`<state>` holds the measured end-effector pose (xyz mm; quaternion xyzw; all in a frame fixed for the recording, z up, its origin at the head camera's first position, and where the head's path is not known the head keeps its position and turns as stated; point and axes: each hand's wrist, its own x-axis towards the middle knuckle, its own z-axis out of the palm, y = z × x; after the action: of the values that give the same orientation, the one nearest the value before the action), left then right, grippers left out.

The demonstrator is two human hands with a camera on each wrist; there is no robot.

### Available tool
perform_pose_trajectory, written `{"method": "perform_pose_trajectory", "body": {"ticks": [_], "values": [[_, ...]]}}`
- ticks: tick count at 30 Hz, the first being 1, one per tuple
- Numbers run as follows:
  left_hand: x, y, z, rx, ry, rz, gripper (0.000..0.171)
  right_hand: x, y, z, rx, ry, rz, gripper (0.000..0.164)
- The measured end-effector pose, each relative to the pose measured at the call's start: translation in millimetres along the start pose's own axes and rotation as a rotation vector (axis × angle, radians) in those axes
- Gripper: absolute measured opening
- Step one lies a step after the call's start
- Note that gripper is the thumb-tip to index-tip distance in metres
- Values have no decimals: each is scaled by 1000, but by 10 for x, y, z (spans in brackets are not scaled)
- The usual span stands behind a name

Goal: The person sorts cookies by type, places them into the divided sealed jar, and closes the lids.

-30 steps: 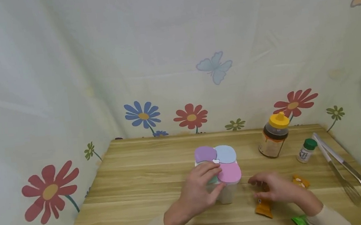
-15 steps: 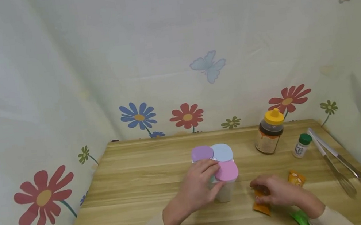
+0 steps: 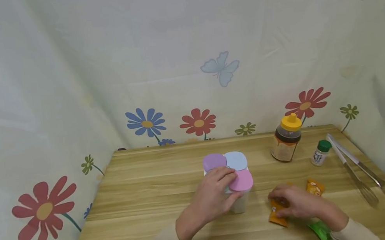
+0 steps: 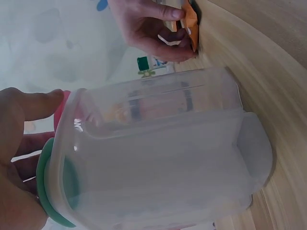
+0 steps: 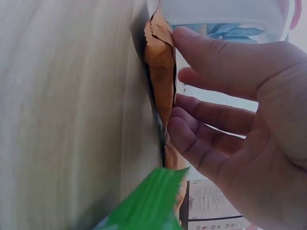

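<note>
A clear plastic container (image 3: pixel 238 205) stands upright on the wooden table, its flower-like lid made of purple, blue, pink and green flaps. My left hand (image 3: pixel 209 194) holds it at the top, fingers over the lid and thumb at the front edge of the pink flap (image 3: pixel 242 181). In the left wrist view the container (image 4: pixel 158 153) looks see-through, and the hand (image 4: pixel 19 153) is at its lid. To the right, my right hand (image 3: pixel 296 203) pinches a small orange packet (image 3: pixel 277 220) lying on the table. The right wrist view shows thumb and fingertips at opposite ends of this packet (image 5: pixel 162 72).
Another orange packet (image 3: pixel 314 187) lies behind the right hand, and a green packet (image 3: pixel 320 232) by the right wrist. Toward the back right stand a yellow-capped squeeze bottle (image 3: pixel 286 145) and a green-capped shaker (image 3: pixel 319 156). Metal tongs (image 3: pixel 359 164) lie along the right edge.
The head view has turned slightly, so everything sits a little further left. Both hands stay at the same things; the right hand has shifted only slightly at the orange packet.
</note>
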<state>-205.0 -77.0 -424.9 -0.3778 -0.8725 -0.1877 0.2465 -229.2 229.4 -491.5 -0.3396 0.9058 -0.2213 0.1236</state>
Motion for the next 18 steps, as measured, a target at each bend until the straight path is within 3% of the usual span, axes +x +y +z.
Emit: {"method": "perform_pose_trajectory", "body": {"ticks": [7,18], "values": [[40,22,5,-14,-8,-1,42,2,13,-18,-13,-5,-3,45],[63,35,17,29,-30,18,42,10,-29,2,1,-18,68,51]]}}
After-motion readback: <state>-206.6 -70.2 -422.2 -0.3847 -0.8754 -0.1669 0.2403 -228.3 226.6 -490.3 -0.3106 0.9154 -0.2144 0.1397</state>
